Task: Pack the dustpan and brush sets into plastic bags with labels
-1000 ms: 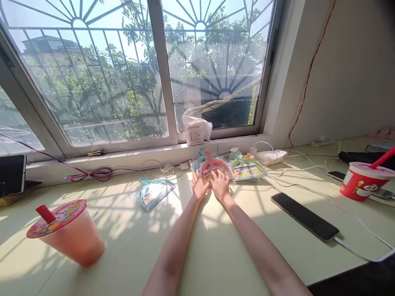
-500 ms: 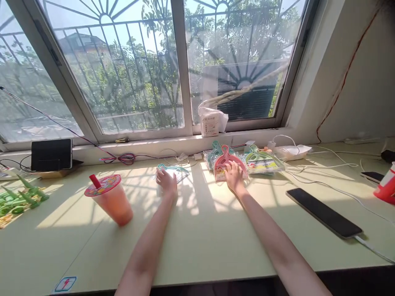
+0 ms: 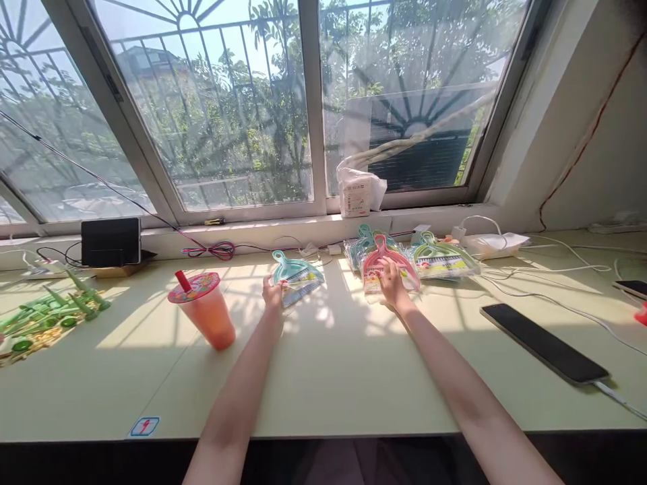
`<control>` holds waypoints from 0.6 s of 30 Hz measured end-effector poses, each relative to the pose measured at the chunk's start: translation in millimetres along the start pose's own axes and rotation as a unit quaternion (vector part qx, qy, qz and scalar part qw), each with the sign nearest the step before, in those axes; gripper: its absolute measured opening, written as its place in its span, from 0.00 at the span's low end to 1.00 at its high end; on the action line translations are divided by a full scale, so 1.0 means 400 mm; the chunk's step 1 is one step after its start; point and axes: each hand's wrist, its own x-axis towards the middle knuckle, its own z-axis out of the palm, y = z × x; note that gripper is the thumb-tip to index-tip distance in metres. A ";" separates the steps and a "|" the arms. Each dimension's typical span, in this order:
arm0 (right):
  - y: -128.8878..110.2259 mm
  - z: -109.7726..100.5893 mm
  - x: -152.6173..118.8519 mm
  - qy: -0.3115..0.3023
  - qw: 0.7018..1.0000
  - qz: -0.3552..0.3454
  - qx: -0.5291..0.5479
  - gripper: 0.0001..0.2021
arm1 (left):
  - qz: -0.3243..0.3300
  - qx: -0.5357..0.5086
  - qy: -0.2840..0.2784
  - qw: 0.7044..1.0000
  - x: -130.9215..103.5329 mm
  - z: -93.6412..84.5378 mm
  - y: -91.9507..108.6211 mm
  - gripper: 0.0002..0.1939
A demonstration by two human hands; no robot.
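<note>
A teal mini dustpan [image 3: 299,275] in a clear plastic pack lies near the middle of the table. My left hand [image 3: 273,296] has its fingers closed at the pack's left edge. To the right, a pink mini dustpan [image 3: 375,259], also in clear plastic, lies beside other packs. My right hand [image 3: 393,283] is closed at this pink pack, fingers bent over its front; the fingertips are partly hard to make out. Behind the pink one are teal packed dustpans [image 3: 364,237], partly covered. A light green packed dustpan [image 3: 427,250] lies just to the right.
An orange drink cup [image 3: 208,316] with a red straw stands left of my left arm. A phone [image 3: 543,342] on a charging cable lies at the right. Cables [image 3: 526,289] run along the back right. A tablet [image 3: 111,242] and green plastic parts [image 3: 55,310] are on the left.
My left hand has shifted from over the teal pack to its left edge, leaving more of the pack showing. My right hand stays at the pink pack, fingers drawn closer together. The view has shifted.
</note>
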 end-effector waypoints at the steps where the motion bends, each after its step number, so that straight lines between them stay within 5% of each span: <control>1: -0.005 -0.010 -0.001 -0.003 1.000 -0.008 0.004 0.22 | -0.016 -0.021 0.013 1.000 -0.009 0.000 0.003 0.24; 5: -0.068 -0.059 -0.016 -0.028 0.998 -0.060 -0.015 0.21 | -0.073 -0.074 0.019 0.994 -0.056 0.013 0.015 0.33; 12: -0.387 -0.099 -0.097 -0.121 0.961 -0.242 0.058 0.20 | -0.112 -0.172 -0.171 0.964 -0.139 0.063 0.010 0.08; 15: -0.456 -0.093 -0.117 -0.095 0.972 -0.166 0.135 0.15 | -0.105 -0.191 -0.213 0.953 -0.156 0.071 0.004 0.10; 18: -0.452 -0.088 -0.127 -0.068 0.975 -0.043 0.207 0.13 | -0.089 -0.199 -0.222 0.950 -0.159 0.071 0.006 0.14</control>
